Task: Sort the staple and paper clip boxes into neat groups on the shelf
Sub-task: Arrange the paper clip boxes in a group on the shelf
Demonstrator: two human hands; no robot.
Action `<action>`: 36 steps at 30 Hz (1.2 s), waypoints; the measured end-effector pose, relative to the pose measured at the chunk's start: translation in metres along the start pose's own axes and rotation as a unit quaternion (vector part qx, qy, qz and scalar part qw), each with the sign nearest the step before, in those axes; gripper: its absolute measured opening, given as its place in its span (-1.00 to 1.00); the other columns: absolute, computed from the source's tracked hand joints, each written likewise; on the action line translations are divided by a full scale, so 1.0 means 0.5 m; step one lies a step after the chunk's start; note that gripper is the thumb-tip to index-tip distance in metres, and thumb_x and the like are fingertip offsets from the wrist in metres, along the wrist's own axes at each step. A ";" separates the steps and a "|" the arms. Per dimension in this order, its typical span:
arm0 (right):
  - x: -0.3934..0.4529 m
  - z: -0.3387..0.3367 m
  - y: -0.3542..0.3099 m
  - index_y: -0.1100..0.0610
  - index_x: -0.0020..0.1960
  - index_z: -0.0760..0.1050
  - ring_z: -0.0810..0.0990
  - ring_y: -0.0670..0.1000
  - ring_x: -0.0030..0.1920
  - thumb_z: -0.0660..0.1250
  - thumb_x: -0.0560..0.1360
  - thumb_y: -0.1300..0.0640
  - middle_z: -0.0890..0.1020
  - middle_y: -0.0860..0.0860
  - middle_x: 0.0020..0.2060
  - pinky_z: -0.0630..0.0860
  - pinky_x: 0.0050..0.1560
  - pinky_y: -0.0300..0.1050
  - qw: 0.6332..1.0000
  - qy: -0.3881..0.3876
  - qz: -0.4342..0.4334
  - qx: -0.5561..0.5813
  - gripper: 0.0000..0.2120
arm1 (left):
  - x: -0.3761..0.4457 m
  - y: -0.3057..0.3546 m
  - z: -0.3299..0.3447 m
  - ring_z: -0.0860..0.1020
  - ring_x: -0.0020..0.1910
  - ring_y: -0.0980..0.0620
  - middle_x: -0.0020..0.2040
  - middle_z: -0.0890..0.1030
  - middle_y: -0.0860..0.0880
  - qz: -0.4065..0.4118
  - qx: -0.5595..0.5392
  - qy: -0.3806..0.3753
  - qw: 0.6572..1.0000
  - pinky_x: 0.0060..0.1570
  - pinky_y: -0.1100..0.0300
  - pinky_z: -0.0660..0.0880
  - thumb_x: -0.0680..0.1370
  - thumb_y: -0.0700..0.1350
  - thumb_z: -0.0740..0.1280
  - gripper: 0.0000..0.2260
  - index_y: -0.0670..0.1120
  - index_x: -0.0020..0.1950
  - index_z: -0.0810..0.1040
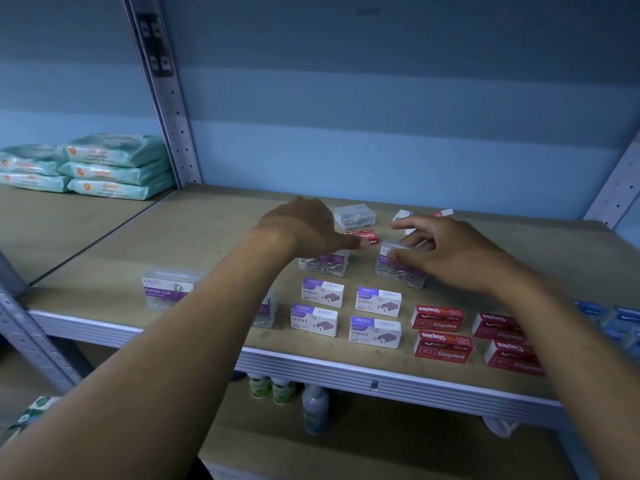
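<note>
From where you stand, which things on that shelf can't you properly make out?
- Clear box near the shelf edge: head view, mostly hidden by the left forearm.
- Clear paper clip box: the right hand covers its top; label partly hidden.
- Small red staples box: partly behind the left hand.
- Blue boxes: blurred, cut off by the right edge.
- White items at the back: too small to identify.

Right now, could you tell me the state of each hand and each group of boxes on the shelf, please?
left hand: fingers curled, reaching over a small red staples box
right hand: grips a clear paper clip box
purple staples boxes: four, closed, in a neat two-by-two block
red staples boxes: four, closed, grouped at right
wipes packs: stacked, sealed, on the neighbouring shelf
</note>
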State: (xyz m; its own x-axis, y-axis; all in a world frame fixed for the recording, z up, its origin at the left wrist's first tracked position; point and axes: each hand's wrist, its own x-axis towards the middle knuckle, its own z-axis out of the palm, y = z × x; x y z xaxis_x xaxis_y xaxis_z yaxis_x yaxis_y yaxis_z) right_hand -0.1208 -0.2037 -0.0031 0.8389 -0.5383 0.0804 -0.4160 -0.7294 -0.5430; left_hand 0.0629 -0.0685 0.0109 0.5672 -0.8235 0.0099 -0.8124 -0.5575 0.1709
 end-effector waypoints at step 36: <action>0.043 0.085 -0.140 -0.13 0.17 0.67 0.54 -0.36 -0.07 0.48 0.49 0.03 0.69 -0.21 0.06 0.30 -0.17 -0.57 0.995 0.065 -0.077 0.027 -0.74 | -0.124 -0.242 -0.062 0.60 0.12 0.16 0.11 0.68 0.06 0.118 -0.161 0.088 0.976 0.01 0.61 0.36 0.49 -0.25 0.45 -0.73 -0.07 0.17 0.67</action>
State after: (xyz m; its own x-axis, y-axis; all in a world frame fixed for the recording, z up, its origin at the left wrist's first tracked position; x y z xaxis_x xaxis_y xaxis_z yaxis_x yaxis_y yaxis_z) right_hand -0.0587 -0.1464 0.0010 0.8370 -0.4751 0.2715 -0.2640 -0.7852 -0.5602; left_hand 0.1304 0.0534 0.0203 0.4072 -0.8784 0.2501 -0.8547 -0.2699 0.4435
